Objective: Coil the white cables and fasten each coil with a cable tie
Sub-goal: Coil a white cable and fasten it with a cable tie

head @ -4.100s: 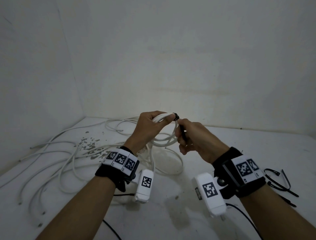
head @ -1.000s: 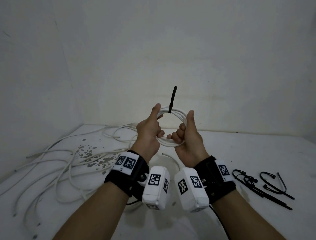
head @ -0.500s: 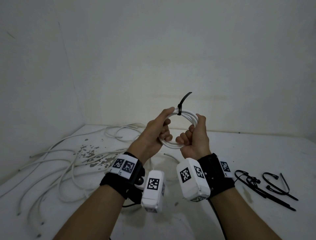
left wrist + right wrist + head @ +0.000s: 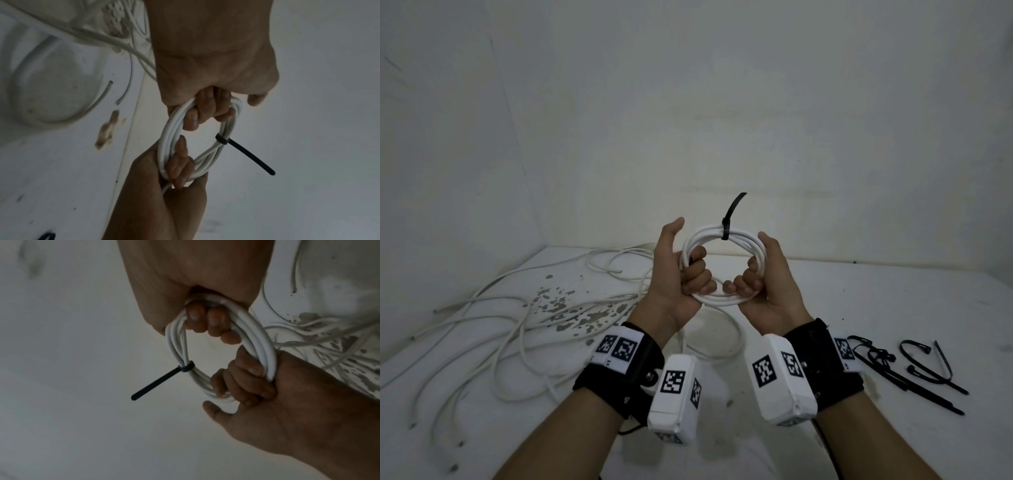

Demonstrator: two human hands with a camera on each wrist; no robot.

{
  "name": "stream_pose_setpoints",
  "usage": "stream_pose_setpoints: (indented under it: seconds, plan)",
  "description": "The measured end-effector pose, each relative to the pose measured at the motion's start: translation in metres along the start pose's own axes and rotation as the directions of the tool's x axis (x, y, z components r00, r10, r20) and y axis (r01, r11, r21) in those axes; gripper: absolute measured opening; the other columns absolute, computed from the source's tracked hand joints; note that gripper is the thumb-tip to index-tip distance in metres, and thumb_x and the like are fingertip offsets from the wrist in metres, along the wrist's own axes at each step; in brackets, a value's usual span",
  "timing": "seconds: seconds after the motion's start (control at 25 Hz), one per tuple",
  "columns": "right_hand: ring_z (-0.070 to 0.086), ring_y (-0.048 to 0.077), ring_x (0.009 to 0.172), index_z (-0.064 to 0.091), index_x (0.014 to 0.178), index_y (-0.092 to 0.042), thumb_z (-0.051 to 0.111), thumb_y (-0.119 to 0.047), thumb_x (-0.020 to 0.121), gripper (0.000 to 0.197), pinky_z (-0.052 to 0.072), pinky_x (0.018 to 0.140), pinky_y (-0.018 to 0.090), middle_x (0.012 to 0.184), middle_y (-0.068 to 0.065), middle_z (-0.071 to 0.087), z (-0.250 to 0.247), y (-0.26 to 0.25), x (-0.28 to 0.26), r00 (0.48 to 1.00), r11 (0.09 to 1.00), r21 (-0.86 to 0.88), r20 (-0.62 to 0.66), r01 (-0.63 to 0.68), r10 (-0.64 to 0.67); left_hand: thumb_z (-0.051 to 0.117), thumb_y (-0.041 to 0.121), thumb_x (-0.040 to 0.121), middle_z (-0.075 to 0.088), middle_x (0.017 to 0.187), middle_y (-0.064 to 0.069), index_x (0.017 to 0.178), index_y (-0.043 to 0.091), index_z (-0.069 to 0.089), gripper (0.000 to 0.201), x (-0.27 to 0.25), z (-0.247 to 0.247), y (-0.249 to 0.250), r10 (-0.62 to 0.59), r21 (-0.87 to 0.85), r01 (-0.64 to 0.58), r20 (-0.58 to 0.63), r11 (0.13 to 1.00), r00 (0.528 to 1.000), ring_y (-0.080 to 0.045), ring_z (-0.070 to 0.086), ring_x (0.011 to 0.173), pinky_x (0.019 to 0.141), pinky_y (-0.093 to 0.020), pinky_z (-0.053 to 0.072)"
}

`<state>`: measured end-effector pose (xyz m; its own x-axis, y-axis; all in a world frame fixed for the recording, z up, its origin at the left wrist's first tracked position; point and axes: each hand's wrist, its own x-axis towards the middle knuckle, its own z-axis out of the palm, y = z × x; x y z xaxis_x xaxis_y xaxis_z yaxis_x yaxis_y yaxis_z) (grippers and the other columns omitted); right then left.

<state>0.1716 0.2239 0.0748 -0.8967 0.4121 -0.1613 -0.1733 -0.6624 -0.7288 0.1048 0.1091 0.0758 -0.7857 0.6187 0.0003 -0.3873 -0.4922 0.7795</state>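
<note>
Tied coil (image 4: 723,265) held up in both hands.
We grip it left (image 4: 678,274) and right (image 4: 767,286), tie (image 4: 726,229) cinched above; next, set it aside.

Coil (image 4: 726,240): white. Cable tie (image 4: 726,229) around it: black. Loose cables (image 4: 493,329): white. Spare ties (image 4: 914,370): black. Desk (image 4: 876,301): white, with grey-brown blotches (image 4: 578,308). Wrist straps (image 4: 616,377): black, bearing white panels with black square-code markers.
</note>
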Motion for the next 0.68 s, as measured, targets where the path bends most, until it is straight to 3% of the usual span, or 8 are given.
stream_pose_setpoints:
  seconds: [0.12, 0.24, 0.28, 0.4, 0.48, 0.68]
  plan:
    - [0.040, 0.020, 0.043, 0.046, 0.060, -0.012, 0.057, -0.041, 0.092, 0.044, 0.050, 0.059, 0.031, 0.045, 0.005, 0.038, -0.008, -0.009, 0.000, 0.986, 0.999, -0.024, 0.166, -0.025, 0.029, 0.049, 0.049, 0.094, 0.017, 0.039, 0.007, 0.053, 0.021, 0.037, 0.051, 0.004, 0.002, 0.003, 0.023, 0.004, -0.023, -0.103, 1.000, 0.994, -0.009, 0.013, 0.032, 0.037, -0.021, 0.018]
    - [0.063, 0.033, 0.068, 0.064, 0.081, -0.003, 0.058, -0.047, 0.087, 0.045, 0.054, 0.082, 0.042, 0.063, 0.014, 0.060, -0.019, -0.032, -0.005, 0.950, 0.964, -0.263, 0.286, -0.049, 0.126, 0.051, 0.049, 0.095, 0.015, 0.041, 0.007, 0.051, 0.022, 0.036, 0.054, 0.006, 0.002, 0.006, 0.023, 0.037, -0.018, -0.115, 0.999, 0.993, -0.009, 0.012, 0.033, 0.036, -0.021, 0.016]
    - [0.064, 0.035, 0.069, 0.068, 0.087, -0.003, 0.058, -0.052, 0.086, 0.050, 0.053, 0.081, 0.043, 0.064, 0.014, 0.061, -0.020, -0.038, -0.005, 0.946, 0.944, -0.326, 0.285, -0.056, 0.155, 0.052, 0.050, 0.094, 0.015, 0.042, 0.007, 0.051, 0.022, 0.036, 0.054, 0.005, 0.002, 0.006, 0.016, 0.059, -0.009, -0.111, 0.998, 0.994, -0.009, 0.012, 0.033, 0.037, -0.021, 0.015]
    - [0.043, 0.023, 0.044, 0.062, 0.074, -0.010, 0.055, -0.063, 0.089, 0.055, 0.049, 0.062, 0.033, 0.044, 0.002, 0.037, -0.012, -0.041, 0.002, 0.962, 0.913, -0.402, 0.218, -0.067, 0.167, 0.052, 0.053, 0.094, 0.014, 0.045, 0.006, 0.051, 0.023, 0.034, 0.055, 0.003, 0.005, 0.000, 0.028, 0.137, -0.012, -0.112, 0.991, 0.993, -0.010, 0.012, 0.036, 0.040, -0.023, 0.017]
    - [0.028, 0.017, 0.036, 0.053, 0.063, -0.013, 0.057, -0.067, 0.086, 0.060, 0.046, 0.056, 0.030, 0.039, -0.001, 0.024, -0.008, -0.036, 0.006, 0.985, 0.916, -0.388, 0.094, -0.100, 0.147, 0.052, 0.054, 0.094, 0.016, 0.046, 0.006, 0.052, 0.022, 0.036, 0.055, 0.004, 0.008, -0.003, 0.037, 0.208, -0.010, -0.125, 0.978, 0.992, -0.011, 0.014, 0.038, 0.041, -0.024, 0.022]
    - [0.019, 0.015, 0.033, 0.043, 0.051, -0.013, 0.063, -0.065, 0.080, 0.063, 0.040, 0.041, 0.022, 0.038, -0.002, 0.020, -0.006, -0.033, 0.006, 0.983, 0.948, -0.269, -0.117, -0.170, 0.143, 0.057, 0.059, 0.089, 0.018, 0.045, 0.007, 0.062, 0.017, 0.044, 0.052, 0.004, 0.011, 0.000, -0.013, 0.314, 0.053, -0.130, 0.948, 0.991, -0.011, 0.017, 0.037, 0.040, -0.023, 0.028]
